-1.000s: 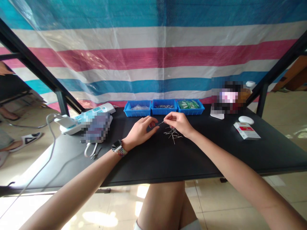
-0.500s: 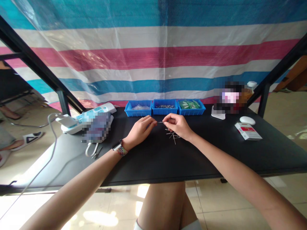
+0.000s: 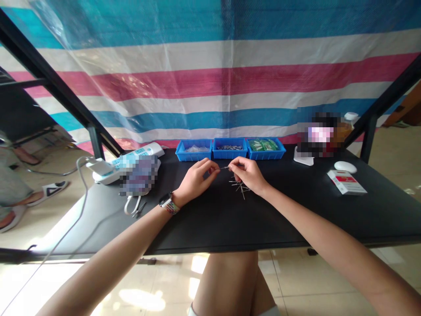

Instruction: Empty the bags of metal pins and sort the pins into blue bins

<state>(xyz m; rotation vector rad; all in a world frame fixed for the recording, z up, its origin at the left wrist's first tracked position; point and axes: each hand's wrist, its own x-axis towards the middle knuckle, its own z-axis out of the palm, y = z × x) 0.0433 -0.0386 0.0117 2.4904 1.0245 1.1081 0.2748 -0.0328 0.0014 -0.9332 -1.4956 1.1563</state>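
In the head view, my left hand [image 3: 198, 177] and my right hand [image 3: 247, 174] face each other above the black table. A thin metal pin [image 3: 224, 167] spans the small gap between their fingertips. Each hand pinches it, the left at one end and the right at the other. Below my right hand lies a loose pile of similar metal pins [image 3: 242, 188], partly covered by the hand. Behind the hands stand three blue trays: one with clear plastic pieces [image 3: 194, 156], one with metal pins [image 3: 229, 153], one with green-and-white packets [image 3: 265, 153].
At the left are a power strip [image 3: 138, 154] with a charger and cable, a blurred-out device [image 3: 140, 175] and small scissors-like tool [image 3: 139, 210]. On the right are a white oval object [image 3: 345, 166], a small box [image 3: 347, 182] and a bottle [image 3: 349, 125]. A striped sheet [image 3: 204, 83] hangs behind.
The view has shifted slightly, so everything sits a little further right. Both hands keep the same pinch on the metal pin, with little movement between them.
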